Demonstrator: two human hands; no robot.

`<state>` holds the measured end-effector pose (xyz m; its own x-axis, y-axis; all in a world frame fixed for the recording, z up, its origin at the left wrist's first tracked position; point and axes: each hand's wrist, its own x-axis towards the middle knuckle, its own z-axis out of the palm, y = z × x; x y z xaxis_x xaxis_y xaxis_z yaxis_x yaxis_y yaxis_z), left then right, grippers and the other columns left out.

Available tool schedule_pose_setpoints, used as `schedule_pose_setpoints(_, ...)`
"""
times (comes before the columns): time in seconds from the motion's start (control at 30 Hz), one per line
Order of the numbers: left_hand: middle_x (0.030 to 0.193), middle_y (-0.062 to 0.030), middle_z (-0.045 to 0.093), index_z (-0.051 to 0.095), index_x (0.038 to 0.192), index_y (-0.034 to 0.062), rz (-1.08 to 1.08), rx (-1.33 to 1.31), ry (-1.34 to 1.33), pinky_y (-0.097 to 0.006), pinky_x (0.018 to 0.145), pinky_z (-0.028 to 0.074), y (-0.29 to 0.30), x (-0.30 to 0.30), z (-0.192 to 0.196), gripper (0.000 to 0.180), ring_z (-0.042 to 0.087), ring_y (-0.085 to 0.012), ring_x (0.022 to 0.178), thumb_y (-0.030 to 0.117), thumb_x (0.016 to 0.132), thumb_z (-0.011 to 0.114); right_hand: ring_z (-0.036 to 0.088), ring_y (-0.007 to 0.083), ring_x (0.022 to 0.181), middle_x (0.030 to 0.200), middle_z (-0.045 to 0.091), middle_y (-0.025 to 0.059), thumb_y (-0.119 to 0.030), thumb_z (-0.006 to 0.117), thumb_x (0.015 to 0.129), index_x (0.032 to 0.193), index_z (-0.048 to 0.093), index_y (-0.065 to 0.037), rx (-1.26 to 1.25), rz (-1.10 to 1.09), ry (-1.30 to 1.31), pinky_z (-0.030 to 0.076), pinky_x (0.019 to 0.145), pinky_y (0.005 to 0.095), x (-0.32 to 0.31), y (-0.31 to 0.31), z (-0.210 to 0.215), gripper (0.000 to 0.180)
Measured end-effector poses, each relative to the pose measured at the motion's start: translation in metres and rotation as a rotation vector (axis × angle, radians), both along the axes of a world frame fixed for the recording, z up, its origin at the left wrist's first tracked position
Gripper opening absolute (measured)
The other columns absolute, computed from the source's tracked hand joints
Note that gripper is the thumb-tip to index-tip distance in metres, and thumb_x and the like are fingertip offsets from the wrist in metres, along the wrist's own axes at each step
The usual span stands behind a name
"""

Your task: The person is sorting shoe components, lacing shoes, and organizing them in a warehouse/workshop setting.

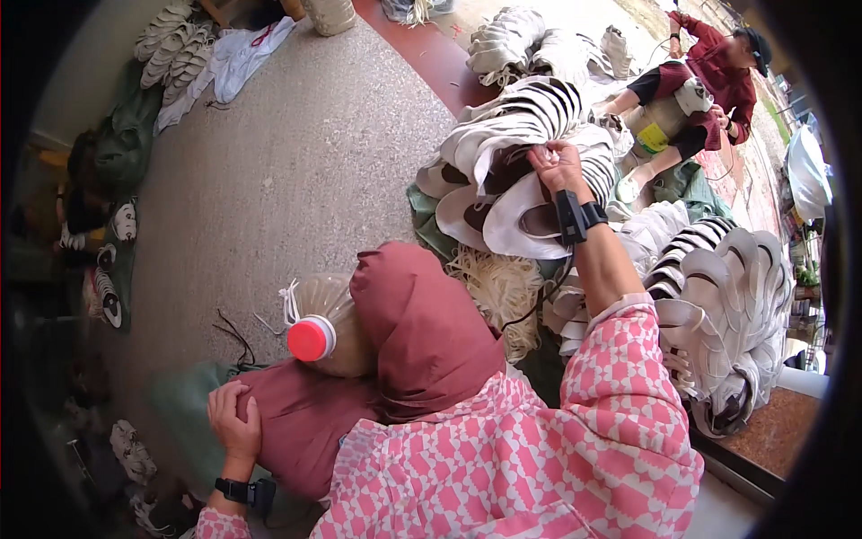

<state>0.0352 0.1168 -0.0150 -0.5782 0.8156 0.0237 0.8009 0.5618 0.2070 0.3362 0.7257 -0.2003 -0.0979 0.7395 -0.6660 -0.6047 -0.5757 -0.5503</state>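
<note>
My right hand point(558, 166) reaches to a nested row of white shoe uppers point(512, 121), its fingers curled at the edge of one upper. More white uppers with dark linings point(530, 216) lie just below that hand. My left hand point(235, 418) rests on my maroon-clad left knee point(305, 418), fingers laid over the cloth and holding nothing. Between my legs stands a big clear plastic jug point(346, 355) with a red cap point(307, 339), white cord tied at its neck.
A bundle of pale laces or strips point(503, 292) lies by my right leg. More stacked uppers point(727, 305) stand at the right. A person in maroon point(718, 76) sits at the upper right with a shoe upper. Dark bags and loose shoes point(109, 287) line the left wall.
</note>
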Motion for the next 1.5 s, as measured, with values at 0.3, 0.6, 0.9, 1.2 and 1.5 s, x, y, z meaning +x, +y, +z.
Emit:
schedule_pose_setpoints(0.3,0.1,-0.0118,0.061,0.058,0.092,0.0053,-0.019,0.004,0.007,-0.042,0.092,0.04,0.001,-0.007,-0.007,0.018,0.053,-0.0324,0.101,0.008,0.074,0.06,0.049,0.0357,0.114,0.117,0.05,0.0202,-0.012,0.054,0.079,0.128,0.04,-0.001,0.087,-0.162,0.23,0.041,0.1,0.052,-0.023,-0.041,0.029,0.052)
schedule_pose_setpoints(0.6,0.097,-0.0114,0.06,0.058,0.089,0.005,-0.049,-0.025,0.0,-0.04,0.089,0.041,0.021,-0.01,-0.004,0.014,0.054,-0.0317,0.097,0.007,0.075,0.059,0.057,0.0154,0.099,0.125,0.055,-0.0009,-0.008,0.056,0.079,0.13,0.053,-0.011,0.29,0.309,-0.027,0.044,0.087,0.034,-0.027,-0.112,-0.035,0.052)
schedule_pose_setpoints(0.9,0.096,-0.012,0.059,0.059,0.088,0.0049,-0.065,0.022,0.012,-0.04,0.087,0.042,0.021,-0.006,-0.003,0.014,0.053,-0.0319,0.095,0.008,0.074,0.059,0.063,0.0305,0.094,0.117,0.062,0.0144,-0.018,0.063,0.074,0.123,0.056,-0.007,1.389,0.583,-1.388,0.049,0.084,0.0369,0.027,-0.056,0.055,0.051)
schedule_pose_setpoints(1.2,0.095,-0.013,0.059,0.057,0.089,0.0046,-0.073,0.046,-0.011,-0.042,0.087,0.041,0.007,-0.01,-0.012,0.016,0.053,-0.0333,0.095,0.007,0.073,0.061,0.059,0.0235,0.102,0.099,0.068,0.0057,-0.039,0.053,0.087,0.096,0.069,-0.012,1.541,0.744,-1.712,0.037,0.097,0.0383,0.074,-0.037,-0.043,0.032)
schedule_pose_setpoints(1.5,0.094,-0.0131,0.059,0.056,0.088,0.0036,-0.031,0.099,-0.049,-0.043,0.086,0.042,-0.012,-0.013,-0.017,0.016,0.053,-0.0337,0.095,0.005,0.073,0.061,0.057,0.0255,0.099,0.098,0.067,0.0072,-0.03,0.055,0.081,0.092,0.068,-0.01,1.146,0.415,-1.756,0.035,0.096,0.038,0.044,-0.111,-0.035,0.026)
